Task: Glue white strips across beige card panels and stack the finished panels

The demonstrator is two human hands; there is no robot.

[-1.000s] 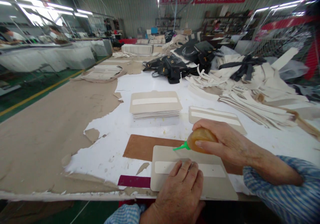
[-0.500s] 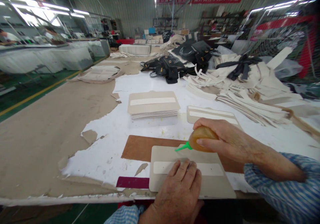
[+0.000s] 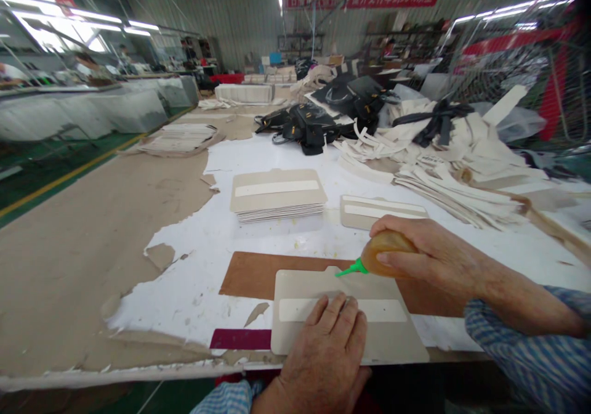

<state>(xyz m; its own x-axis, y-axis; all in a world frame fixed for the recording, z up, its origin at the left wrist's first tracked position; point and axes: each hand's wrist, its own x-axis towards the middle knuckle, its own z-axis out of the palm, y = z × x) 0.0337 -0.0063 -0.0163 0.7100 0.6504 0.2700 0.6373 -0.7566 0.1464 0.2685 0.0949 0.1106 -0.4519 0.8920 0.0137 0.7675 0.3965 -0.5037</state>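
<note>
My right hand (image 3: pixel 429 257) is wrapped round an amber glue bottle (image 3: pixel 388 254) with a green nozzle (image 3: pixel 352 267). The nozzle points left and down, its tip close to the top edge of a beige panel (image 3: pixel 305 281); whether it touches cannot be made out. A pale strip (image 3: pixel 383 310) runs across the panel's middle. My left hand (image 3: pixel 325 346) lies flat over the strip and the panel's lower part, fingers stretched out. Beneath the panel lies a brown sheet (image 3: pixel 252 272), showing on both sides. A maroon strip (image 3: pixel 241 339) sits left of the panel.
A stack of similar panels (image 3: pixel 277 193) stands further back, with a smaller panel (image 3: pixel 383 211) to its right. Black bag pieces (image 3: pixel 309 124) and heaped cream strips (image 3: pixel 452 186) fill the back right. Torn brown paper (image 3: pixel 92 247) covers the left, and the table's front edge (image 3: pixel 138 371) is near me.
My right hand has moved the glue bottle slightly right along the panel's top edge. My left hand stays on the panel. The whole view has shifted a little.
</note>
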